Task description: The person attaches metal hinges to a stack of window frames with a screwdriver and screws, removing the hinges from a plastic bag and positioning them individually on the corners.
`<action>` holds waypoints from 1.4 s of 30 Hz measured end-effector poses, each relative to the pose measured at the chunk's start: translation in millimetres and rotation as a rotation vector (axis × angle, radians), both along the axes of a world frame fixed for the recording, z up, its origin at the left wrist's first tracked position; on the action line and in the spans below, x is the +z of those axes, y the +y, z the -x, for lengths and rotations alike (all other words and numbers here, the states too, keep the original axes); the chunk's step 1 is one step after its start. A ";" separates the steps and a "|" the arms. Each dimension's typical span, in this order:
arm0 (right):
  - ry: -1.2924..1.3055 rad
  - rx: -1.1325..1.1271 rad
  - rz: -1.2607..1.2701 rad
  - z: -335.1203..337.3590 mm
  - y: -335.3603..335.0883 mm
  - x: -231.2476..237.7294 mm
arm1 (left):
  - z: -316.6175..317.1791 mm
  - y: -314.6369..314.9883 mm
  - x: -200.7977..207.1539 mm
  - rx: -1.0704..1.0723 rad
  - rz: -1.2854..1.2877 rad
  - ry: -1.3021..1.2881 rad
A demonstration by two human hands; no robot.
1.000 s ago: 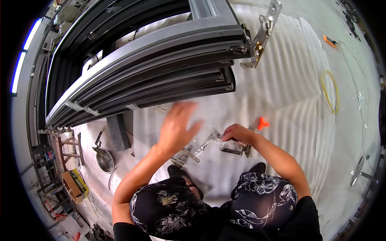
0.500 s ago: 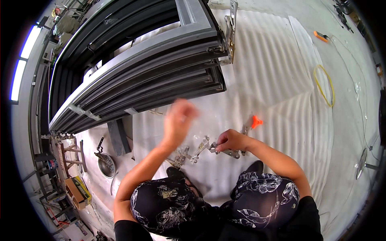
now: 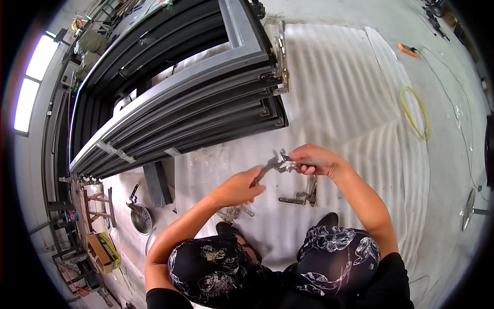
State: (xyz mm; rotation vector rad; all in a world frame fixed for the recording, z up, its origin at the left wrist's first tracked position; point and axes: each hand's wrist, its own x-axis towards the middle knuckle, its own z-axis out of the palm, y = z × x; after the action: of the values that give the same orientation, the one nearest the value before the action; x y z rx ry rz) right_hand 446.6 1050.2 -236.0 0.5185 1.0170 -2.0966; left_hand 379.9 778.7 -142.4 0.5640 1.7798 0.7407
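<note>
Both my hands hold a silver metal hinge [image 3: 281, 166] above the floor sheet, with its jointed middle showing between them. My left hand [image 3: 238, 187] is closed round the lower left arm of it. On the other side my right hand [image 3: 312, 158] grips the flat right-hand end. Whether this is one linked piece or two pieces touching, I cannot tell. Below my right hand, a hinge [image 3: 312, 191] lies folded in an L shape on the sheet. More hinge parts [image 3: 233, 212] lie close to my left foot, partly covered by my forearm.
A stack of dark grey metal frames [image 3: 190, 98] fills the upper left. Wavy white foam sheeting [image 3: 360, 170] covers the floor. At left are a metal bowl [image 3: 142, 219], a wooden stool [image 3: 99, 206] and an open carton [image 3: 103, 252]. A yellow loop [image 3: 426, 118] lies at right.
My left hand came down from its raised place and took hold of the hinge. My right hand lifted up off the floor parts with metal in it. The orange piece no longer shows.
</note>
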 end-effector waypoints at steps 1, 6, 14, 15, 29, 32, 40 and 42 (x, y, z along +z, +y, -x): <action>0.032 -0.132 0.120 0.4 -1.9 7.3 | -0.7 -2.2 -7.1 0.104 -0.008 -0.159; 0.648 -0.317 -0.831 -19.0 -26.9 52.0 | 3.5 6.1 -2.6 0.341 0.028 -0.552; 1.336 -0.168 -1.687 -44.8 -76.7 65.2 | -9.4 46.2 56.9 0.267 0.030 -0.442; 1.285 -0.160 -1.714 -44.8 -76.4 70.2 | -9.4 48.0 63.2 0.253 0.026 -0.452; 1.112 -0.575 -1.528 -15.0 -51.9 101.3 | 51.0 22.1 33.6 0.035 -0.265 1.359; 1.200 -0.628 -1.535 -0.5 -54.2 100.6 | 64.5 26.3 13.9 0.041 -0.141 1.435; 1.328 -0.451 -1.663 0.4 -58.7 87.2 | 84.3 19.1 -15.1 0.003 -0.053 1.469; 1.349 -0.477 -1.659 0.7 -58.3 88.6 | 82.8 22.0 -2.9 0.027 -0.080 1.455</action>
State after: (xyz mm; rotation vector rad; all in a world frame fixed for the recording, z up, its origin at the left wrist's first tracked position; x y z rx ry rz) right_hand 445.9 991.9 -147.4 -0.1224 3.6521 -1.1816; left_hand 297.1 800.7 -145.3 1.3315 3.0629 0.3666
